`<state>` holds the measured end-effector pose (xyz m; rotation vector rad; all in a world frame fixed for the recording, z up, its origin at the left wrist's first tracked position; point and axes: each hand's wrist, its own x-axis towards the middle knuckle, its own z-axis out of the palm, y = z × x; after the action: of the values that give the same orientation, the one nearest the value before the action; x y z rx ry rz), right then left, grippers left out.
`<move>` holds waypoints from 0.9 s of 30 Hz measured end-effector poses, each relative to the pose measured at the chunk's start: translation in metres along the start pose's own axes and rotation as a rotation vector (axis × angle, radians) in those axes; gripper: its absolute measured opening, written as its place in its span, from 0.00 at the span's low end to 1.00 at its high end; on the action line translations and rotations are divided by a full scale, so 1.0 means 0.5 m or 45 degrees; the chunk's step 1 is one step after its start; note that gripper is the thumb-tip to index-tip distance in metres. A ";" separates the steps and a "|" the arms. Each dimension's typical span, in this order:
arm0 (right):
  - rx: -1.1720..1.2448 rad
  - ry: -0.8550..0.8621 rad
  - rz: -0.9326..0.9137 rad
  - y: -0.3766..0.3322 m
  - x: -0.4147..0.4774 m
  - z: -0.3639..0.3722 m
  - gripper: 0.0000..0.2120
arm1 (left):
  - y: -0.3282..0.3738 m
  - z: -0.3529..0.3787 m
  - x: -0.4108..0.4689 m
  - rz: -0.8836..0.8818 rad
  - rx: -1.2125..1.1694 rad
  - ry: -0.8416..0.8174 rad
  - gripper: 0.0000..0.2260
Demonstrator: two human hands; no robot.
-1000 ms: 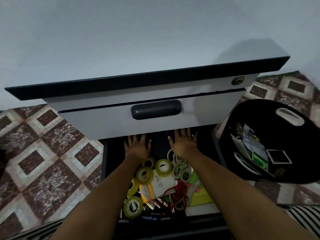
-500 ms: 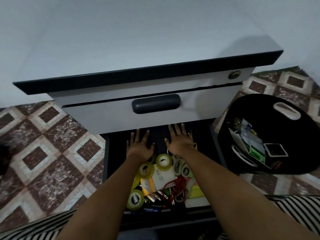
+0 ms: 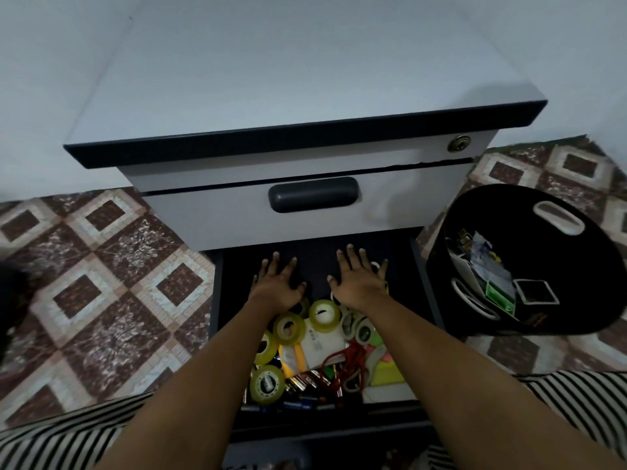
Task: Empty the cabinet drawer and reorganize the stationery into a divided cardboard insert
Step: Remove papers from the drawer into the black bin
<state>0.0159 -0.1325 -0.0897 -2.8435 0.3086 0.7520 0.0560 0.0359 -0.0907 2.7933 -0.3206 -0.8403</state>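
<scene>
Head view, left hand [image 3: 276, 288] and right hand [image 3: 358, 283] flat, fingers spread, apart over open dark back of drawer [image 3: 314, 264], glossy yellow tape rolls [image 3: 324, 312] heaped toward front, round black bin [image 3: 509, 205] just right

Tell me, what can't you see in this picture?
Head view only.
1. Back of the open drawer: dark, and tucked under the closed drawer above.
2. Whatever lies under the left hand and right hand: covered by them.
3. Small things in the black bin: too small and jumbled to name.
</scene>
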 end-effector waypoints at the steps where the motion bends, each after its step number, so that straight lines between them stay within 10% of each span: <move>1: 0.011 -0.004 -0.002 0.002 -0.004 -0.002 0.30 | -0.003 -0.006 0.003 0.008 0.012 -0.036 0.30; 15: 0.189 0.124 -0.260 -0.002 -0.199 0.041 0.24 | -0.038 0.070 -0.188 0.281 -0.080 0.246 0.21; 27: 0.103 0.152 -0.289 -0.005 -0.279 0.057 0.19 | -0.040 0.048 -0.282 0.080 -0.040 0.129 0.23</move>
<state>-0.1156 -0.1025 -0.0436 -2.7885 0.0299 0.5149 -0.0693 0.0892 -0.0428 2.7689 -0.3734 -0.6816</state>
